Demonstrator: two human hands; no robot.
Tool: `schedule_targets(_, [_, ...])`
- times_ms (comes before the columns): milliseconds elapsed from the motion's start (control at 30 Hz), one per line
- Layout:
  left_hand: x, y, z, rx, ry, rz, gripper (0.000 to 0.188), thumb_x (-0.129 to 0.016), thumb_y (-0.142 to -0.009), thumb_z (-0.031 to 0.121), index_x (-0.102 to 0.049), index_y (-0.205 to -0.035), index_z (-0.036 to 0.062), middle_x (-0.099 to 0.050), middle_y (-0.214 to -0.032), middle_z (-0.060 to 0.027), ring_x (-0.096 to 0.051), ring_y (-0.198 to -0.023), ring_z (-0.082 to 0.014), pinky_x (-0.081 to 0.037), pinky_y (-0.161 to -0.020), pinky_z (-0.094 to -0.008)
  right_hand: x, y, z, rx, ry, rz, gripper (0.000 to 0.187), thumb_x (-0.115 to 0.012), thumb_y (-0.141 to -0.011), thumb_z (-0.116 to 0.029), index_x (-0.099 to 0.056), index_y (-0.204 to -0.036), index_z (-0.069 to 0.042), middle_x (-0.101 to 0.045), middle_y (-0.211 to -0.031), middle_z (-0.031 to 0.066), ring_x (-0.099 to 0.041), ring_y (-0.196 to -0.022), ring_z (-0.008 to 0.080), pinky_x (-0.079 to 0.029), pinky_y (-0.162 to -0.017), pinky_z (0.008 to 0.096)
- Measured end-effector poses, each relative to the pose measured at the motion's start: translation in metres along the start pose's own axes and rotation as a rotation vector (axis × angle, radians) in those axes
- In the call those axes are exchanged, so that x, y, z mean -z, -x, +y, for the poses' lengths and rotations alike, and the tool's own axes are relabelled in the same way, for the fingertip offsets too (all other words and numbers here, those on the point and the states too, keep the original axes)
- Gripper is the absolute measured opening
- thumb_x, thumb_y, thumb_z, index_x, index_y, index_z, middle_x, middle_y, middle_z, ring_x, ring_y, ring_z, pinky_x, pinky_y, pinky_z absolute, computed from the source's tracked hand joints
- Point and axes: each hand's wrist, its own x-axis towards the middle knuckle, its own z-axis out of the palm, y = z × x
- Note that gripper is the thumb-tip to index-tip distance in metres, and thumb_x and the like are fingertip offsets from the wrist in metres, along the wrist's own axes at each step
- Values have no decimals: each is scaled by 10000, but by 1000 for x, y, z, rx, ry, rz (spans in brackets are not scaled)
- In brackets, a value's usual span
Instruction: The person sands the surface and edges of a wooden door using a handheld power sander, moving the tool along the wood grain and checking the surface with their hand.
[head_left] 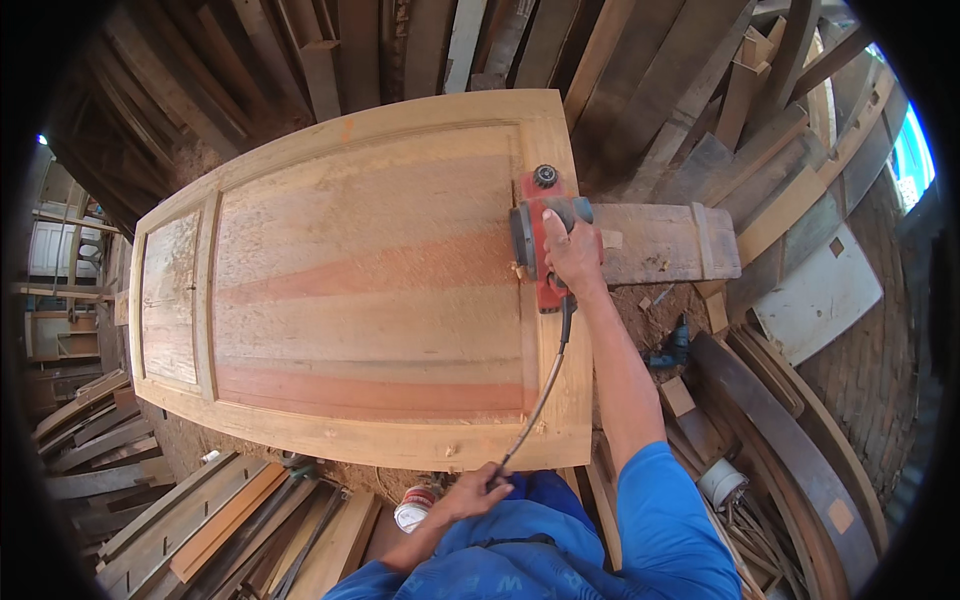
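A large panelled wooden door lies flat in front of me, with shavings and dust scattered over it. My right hand is wrapped round the handle of a red and black electric hand planer. The planer rests on the door's right end rail, turned along that rail. From its near end a dark power cord curves down across the door's corner to my left hand. That hand pinches the cord close to my body, just off the door's near edge.
Planks lean in rows beyond the door. A wide board sticks out at its right. A teal power tool, a white panel and a white bucket lie to the right. Stacked timber and a white tub are near left.
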Motion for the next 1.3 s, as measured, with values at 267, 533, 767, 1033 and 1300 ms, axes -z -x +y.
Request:
schedule_targets(267, [165, 14, -2, 247, -161, 355, 450, -714, -923, 280, -601, -1267, 13, -734, -900, -158, -734, -831, -329, -593, -779, -422, -13, -73, -11, -3, 24, 35, 465, -619, -993, -448, -659, -868, -2, -622, -630, 50, -619, -499, 139, -497, -457, 325])
schedule_targets(533, [213, -207, 64, -252, -719, 805, 669, -619, -974, 328, -395, -1483, -45, -359, -1539, -351, -297, -1454, -540, -218, -1206, -610, -24, -133, -44, -22, 19, 21, 443, -625, -998, -421, -654, -870, 2, -627, -663, 64, -608, -509, 144, -491, -459, 328])
schedule_targets(767, [194, -308, 100, -176, -923, 1009, 766, -442, -1001, 511, -401, -1508, -61, -292, -1579, -394, -183, -1494, -588, -105, -1202, -695, -40, -184, -62, -5, -18, 64, 441, -631, -999, -433, -664, -899, -6, -630, -679, 67, -610, -528, 147, -494, -468, 332])
schedule_targets(1033, [198, -308, 107, -132, -847, 952, 769, -429, -1005, 505, -386, -1522, -62, -240, -1604, -395, -125, -1510, -587, -61, -1207, -701, -43, -261, -69, -42, -145, 102, 405, -638, -999, -463, -617, -916, -67, -584, -668, 16, -563, -512, 121, -465, -455, 304])
schedule_targets(1300, [196, -309, 101, -132, -897, 1009, 766, -463, -994, 530, -416, -1501, -42, -241, -1616, -366, -132, -1518, -564, -92, -1203, -700, 16, -127, -34, -80, -272, 13, 337, -566, -1056, -370, -620, -952, -55, -579, -669, -5, -532, -498, 90, -421, -443, 280])
